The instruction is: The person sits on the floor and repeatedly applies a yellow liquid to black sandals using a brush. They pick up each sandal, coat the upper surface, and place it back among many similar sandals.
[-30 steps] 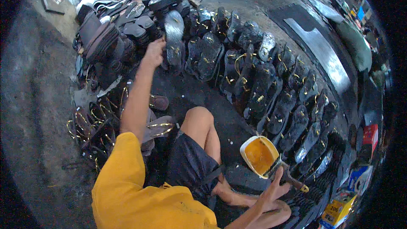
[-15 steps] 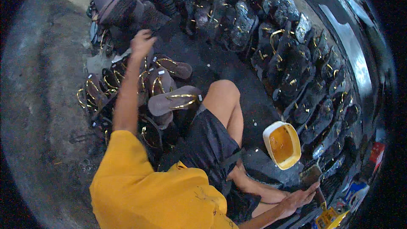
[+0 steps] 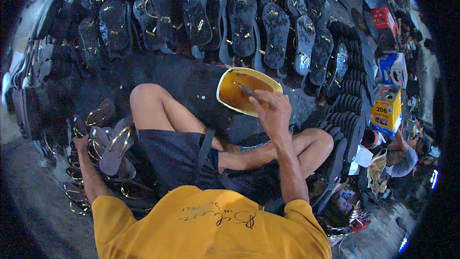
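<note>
My right hand is closed around a brush, whose far end reaches into the amber liquid of a white tub. At the far left, my left hand is closed on a dark sandal sole; whether straps are fixed to it I cannot make out. Beside that hand lie several brown sandals with gold straps, among them a light-brown sandal next to my right-hand side of the pile.
Rows of dark soles with gold strap ends lie beyond the tub. Stacked soles stand at the right, near a yellow box and a blue-and-white box. Another person's arm shows at the far right. My bent legs frame the near floor.
The view has swung to the right. My right hand has moved the brush from beside my foot into the tub. My left hand has left the dark stack and come back beside the sandals.
</note>
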The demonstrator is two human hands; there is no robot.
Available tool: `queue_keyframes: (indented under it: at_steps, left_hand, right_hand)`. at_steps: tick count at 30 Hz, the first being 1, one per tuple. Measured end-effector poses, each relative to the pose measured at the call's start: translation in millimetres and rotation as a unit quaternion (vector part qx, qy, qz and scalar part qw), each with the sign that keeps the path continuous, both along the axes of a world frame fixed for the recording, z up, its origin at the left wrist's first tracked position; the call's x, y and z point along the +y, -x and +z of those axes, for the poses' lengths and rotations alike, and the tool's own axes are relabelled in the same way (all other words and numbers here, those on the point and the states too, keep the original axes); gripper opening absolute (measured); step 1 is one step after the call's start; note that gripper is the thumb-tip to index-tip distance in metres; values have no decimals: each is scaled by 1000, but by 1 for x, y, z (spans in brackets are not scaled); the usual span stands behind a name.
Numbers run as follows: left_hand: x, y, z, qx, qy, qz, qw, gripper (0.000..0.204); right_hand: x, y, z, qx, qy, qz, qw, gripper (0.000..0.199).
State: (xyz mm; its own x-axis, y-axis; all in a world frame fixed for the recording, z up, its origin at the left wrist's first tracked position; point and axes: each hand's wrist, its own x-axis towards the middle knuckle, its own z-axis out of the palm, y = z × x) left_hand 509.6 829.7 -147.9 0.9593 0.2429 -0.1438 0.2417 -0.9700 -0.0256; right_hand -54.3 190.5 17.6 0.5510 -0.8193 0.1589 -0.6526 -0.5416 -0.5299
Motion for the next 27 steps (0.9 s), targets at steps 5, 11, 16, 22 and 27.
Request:
queue_keyframes:
  at_steps: [5,11,16,22,27]
  left_hand:
    - [-43,11,73,-288,124,-73,947,106]
    - [-245,161,222,-311,244,-343,852,76]
    - [-340,330,248,-97,215,-604,761,36]
    - [-338,360,232,-9,229,-583,779,45]
    - [-387,382,240,430,783,-13,450,49]
  right_hand:
    - [-28,39,20,-290,-205,-225,907,24]
    - [5,93,2,-7,-312,-104,944,22]
    - [-19,78,38,-504,-435,-225,712,22]
    - [-28,74,68,-673,-588,-79,442,16]
    - [-21,36,93,-596,-405,-68,690,30]
